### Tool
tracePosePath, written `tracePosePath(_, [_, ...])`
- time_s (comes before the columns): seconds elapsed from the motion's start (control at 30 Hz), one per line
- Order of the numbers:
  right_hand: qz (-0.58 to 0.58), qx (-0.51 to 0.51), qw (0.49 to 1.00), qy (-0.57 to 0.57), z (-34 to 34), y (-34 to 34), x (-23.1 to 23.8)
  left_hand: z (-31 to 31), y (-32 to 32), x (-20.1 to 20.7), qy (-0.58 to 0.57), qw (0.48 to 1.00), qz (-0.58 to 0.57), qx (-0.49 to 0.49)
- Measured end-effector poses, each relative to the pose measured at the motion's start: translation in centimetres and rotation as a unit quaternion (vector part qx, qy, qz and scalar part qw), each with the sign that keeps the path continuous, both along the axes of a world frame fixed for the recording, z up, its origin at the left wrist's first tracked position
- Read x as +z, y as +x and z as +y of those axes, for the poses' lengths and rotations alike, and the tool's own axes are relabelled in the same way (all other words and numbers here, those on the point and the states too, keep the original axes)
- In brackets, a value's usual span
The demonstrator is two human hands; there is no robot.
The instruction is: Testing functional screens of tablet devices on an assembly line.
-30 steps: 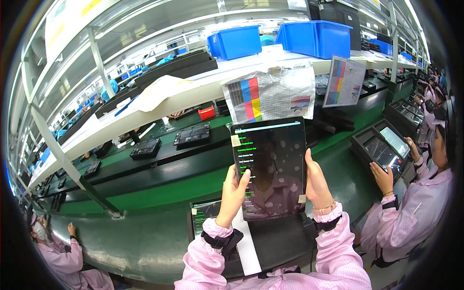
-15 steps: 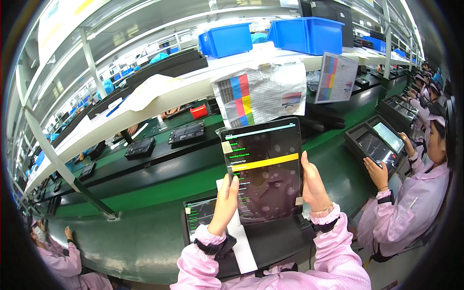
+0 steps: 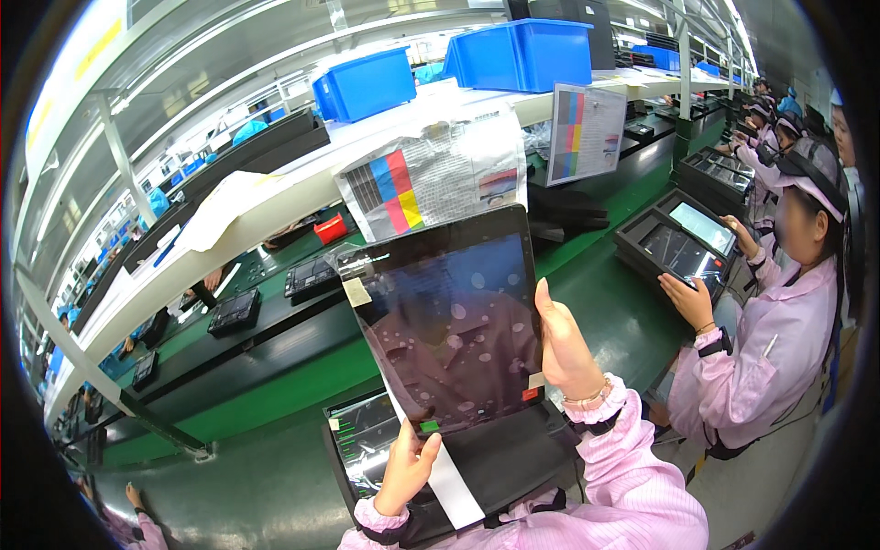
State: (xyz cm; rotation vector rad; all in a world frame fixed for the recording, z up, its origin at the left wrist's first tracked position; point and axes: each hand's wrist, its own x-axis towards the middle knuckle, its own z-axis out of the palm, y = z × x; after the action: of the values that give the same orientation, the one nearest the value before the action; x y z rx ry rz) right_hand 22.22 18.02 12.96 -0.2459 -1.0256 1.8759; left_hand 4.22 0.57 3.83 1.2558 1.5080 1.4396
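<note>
I hold up a black tablet (image 3: 458,330) in front of me, tilted, its glossy screen facing me. The screen is mostly dark, with a small green square and a red square along its lower edge. My right hand (image 3: 568,346) grips the tablet's right edge, thumb upright at the side and fingers hidden behind. My left hand (image 3: 405,472) is closed at the lower left edge, thumb near the green square. Below lies a black tray (image 3: 513,467), with another tablet (image 3: 360,445) showing green text lines at its left. A white paper strip (image 3: 456,486) hangs over the tray.
Blue bins (image 3: 522,57) stand on the white shelf (image 3: 302,179) ahead, with colour-striped sheets (image 3: 431,179) hanging from it. Beyond runs a line with black devices (image 3: 235,312) and a red box (image 3: 330,228). At right a person (image 3: 761,339) handles a tablet in a black case (image 3: 678,243).
The list with a yellow bar has given way to a dark screen. My left hand has slid down the tablet's left edge to its lower corner. The view has shifted right.
</note>
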Motion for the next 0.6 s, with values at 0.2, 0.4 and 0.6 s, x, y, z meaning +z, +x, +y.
tracePosePath(0.2, [-0.018, -0.008, 1.0, 0.009, -0.1, -0.1, 0.7, 0.5, 0.0, 0.0, 0.003, 1.0, -0.005, 0.0])
tracePosePath(0.4, [-0.019, -0.024, 0.999, 0.022, 0.3, -0.4, 0.6, 0.7, 0.2, 0.4, -0.003, 1.0, -0.002, 0.014])
tracePosePath(0.6, [-0.015, -0.024, 0.999, 0.021, 0.4, -0.5, 0.8, 0.9, 0.5, 0.6, 0.014, 1.0, -0.009, 0.022])
